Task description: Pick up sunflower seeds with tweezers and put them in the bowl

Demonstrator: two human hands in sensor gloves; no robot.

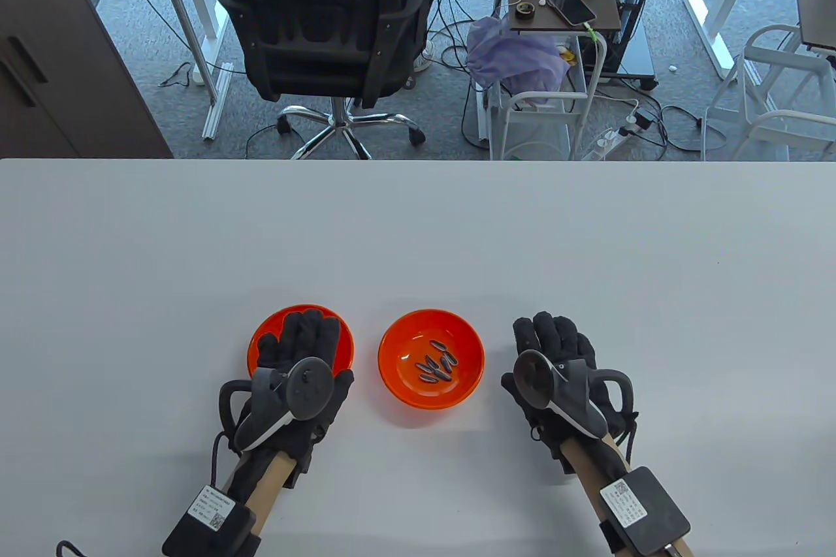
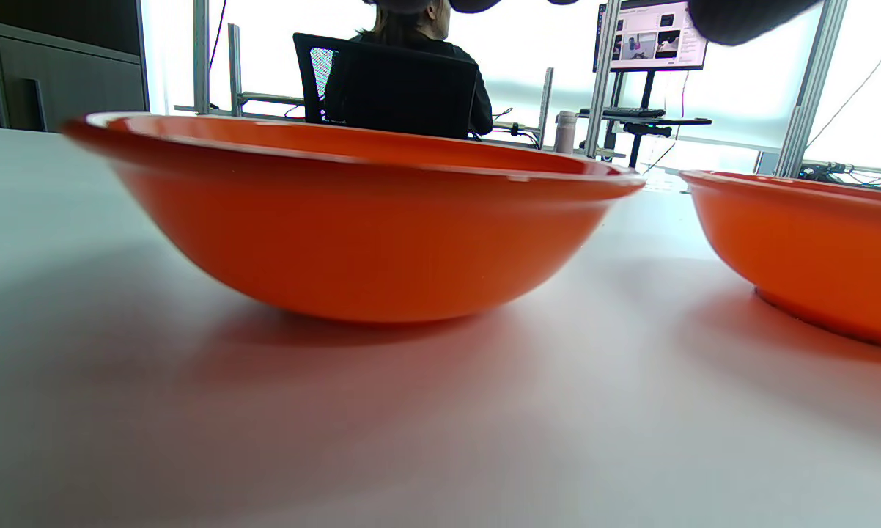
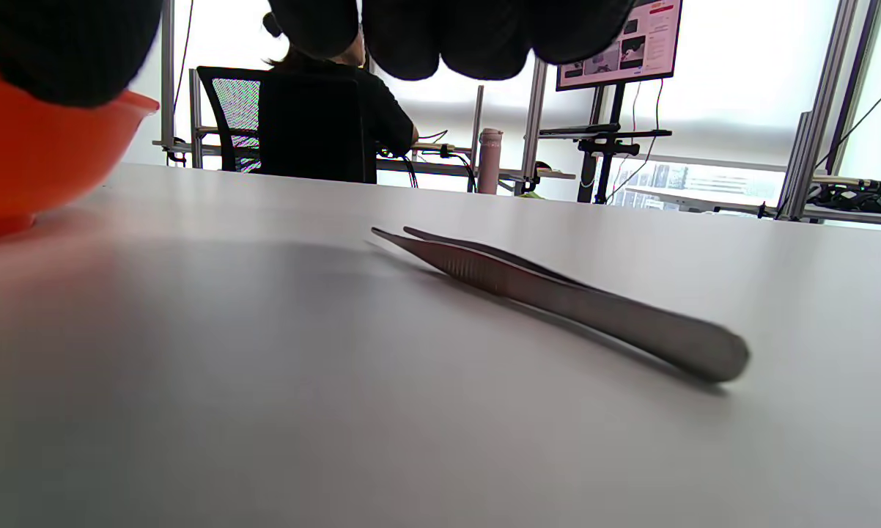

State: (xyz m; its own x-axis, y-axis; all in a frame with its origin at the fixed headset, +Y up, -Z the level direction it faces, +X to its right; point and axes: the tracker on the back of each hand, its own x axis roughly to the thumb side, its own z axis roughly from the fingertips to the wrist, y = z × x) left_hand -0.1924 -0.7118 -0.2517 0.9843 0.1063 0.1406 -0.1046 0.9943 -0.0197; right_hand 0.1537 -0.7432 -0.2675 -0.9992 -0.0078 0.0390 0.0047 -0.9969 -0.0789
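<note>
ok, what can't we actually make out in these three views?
- Metal tweezers: hidden under the right hand in the table view.
- Left orange plastic bowl: inside covered by the left hand; the wrist view sits below its rim.
- Striped sunflower seeds in the right orange bowl: too small to count.

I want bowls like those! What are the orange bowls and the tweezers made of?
The bowls look like glossy plastic: even orange colour and soft shine, though glazed ceramic is possible. The tweezers look like brushed steel: grey, dull sheen, ridged grip.
</note>
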